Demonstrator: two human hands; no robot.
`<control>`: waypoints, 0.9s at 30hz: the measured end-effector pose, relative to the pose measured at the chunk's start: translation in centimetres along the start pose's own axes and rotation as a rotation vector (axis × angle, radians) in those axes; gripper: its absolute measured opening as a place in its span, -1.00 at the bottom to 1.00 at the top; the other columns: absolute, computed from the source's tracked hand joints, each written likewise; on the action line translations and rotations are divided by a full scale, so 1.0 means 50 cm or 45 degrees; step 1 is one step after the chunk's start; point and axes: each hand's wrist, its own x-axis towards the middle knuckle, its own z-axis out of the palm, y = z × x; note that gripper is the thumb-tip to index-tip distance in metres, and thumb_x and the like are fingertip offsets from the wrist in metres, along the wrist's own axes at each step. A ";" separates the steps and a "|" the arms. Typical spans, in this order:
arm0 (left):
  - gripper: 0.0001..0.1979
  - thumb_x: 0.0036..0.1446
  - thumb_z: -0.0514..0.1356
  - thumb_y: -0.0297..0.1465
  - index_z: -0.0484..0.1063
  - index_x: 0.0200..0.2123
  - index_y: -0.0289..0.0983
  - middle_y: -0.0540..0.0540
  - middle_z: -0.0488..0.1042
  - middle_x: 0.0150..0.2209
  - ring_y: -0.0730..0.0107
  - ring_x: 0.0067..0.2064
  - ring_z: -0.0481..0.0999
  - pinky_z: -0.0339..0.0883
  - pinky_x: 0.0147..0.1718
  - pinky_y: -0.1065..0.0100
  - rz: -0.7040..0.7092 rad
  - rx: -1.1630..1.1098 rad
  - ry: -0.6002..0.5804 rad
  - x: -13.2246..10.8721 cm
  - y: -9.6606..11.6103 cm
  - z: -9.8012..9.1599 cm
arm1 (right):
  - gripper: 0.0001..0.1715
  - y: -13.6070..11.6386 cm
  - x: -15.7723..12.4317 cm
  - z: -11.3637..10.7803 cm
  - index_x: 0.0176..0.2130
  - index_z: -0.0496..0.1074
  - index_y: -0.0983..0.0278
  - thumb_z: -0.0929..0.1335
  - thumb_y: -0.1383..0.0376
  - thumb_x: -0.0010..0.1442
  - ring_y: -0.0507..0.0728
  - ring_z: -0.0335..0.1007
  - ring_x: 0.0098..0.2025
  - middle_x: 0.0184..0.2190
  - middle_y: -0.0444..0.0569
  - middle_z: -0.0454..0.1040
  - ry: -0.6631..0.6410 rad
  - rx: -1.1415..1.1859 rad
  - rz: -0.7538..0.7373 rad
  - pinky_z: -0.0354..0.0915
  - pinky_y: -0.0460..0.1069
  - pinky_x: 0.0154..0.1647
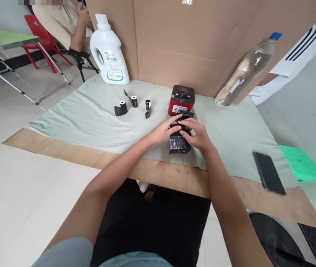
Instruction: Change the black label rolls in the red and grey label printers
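Note:
A small red and black machine (182, 100), which looks like a mini receipt printer, stands near the middle of the cloth, its black flap (186, 114) folded down toward me. Just in front of it, my left hand (165, 130) and my right hand (198, 135) close in from either side, fingers and thumbs around a black paper roll. The fingers hide most of the roll. A loose black strip with pale print (178, 144) hangs below them onto the cloth. Three small black rolls, (122, 108) one with its tail spread out, lie to the left.
A white detergent bottle (110, 55) and a tilted clear bottle (244, 72) lean by the cardboard (174, 44) at the back. A phone (269, 172) lies at the right edge, near a green object (301, 163). Other people sit beyond the cardboard, left and right.

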 end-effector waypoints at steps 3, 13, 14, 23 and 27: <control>-0.34 0.36 0.14 0.14 0.38 0.31 -0.14 -0.18 0.63 0.00 0.19 -0.05 0.66 0.54 0.01 0.16 -0.022 -0.061 0.157 -0.003 -0.036 0.011 | -0.66 0.016 -0.001 0.002 0.01 0.61 0.04 0.46 0.12 0.23 0.26 0.52 -0.18 -0.12 0.01 0.63 0.024 0.002 0.111 0.47 0.19 -0.12; -0.66 0.38 0.12 -0.24 0.47 0.12 -0.24 -0.08 0.52 -0.19 0.40 -0.31 0.46 0.39 -0.23 0.34 -0.112 0.165 0.274 -0.031 -0.055 -0.029 | -0.64 0.098 -0.016 -0.015 -0.11 0.58 0.15 0.45 0.02 0.16 0.19 0.51 -0.22 -0.13 0.01 0.64 0.293 0.155 0.418 0.43 0.10 -0.16; -0.66 0.34 0.13 -0.31 0.46 0.12 -0.23 -0.06 0.51 -0.20 0.42 -0.34 0.44 0.38 -0.24 0.35 -0.098 0.178 0.225 -0.034 -0.049 -0.028 | -0.65 0.098 -0.017 -0.016 -0.13 0.59 0.15 0.46 0.03 0.15 0.19 0.51 -0.23 -0.14 0.00 0.64 0.261 0.134 0.426 0.41 0.10 -0.18; -0.50 0.13 0.22 -0.40 0.45 0.17 -0.23 -0.01 0.48 -0.24 0.49 -0.44 0.27 0.26 -0.36 0.38 0.039 0.290 -0.076 -0.044 -0.018 -0.018 | -0.69 0.101 -0.023 -0.006 -0.12 0.61 0.20 0.43 0.16 0.15 0.20 0.46 -0.26 -0.22 0.01 0.63 0.071 0.022 0.381 0.30 0.09 -0.22; -0.65 0.20 0.29 -0.27 0.55 0.02 -0.26 -0.01 0.43 -0.31 0.46 -0.39 0.29 0.25 -0.34 0.38 0.190 0.376 -0.109 -0.046 -0.007 -0.016 | -0.61 0.114 -0.021 -0.006 -0.11 0.63 0.22 0.40 0.28 0.04 0.19 0.40 -0.24 -0.19 0.03 0.54 0.041 -0.089 0.293 0.30 0.09 -0.22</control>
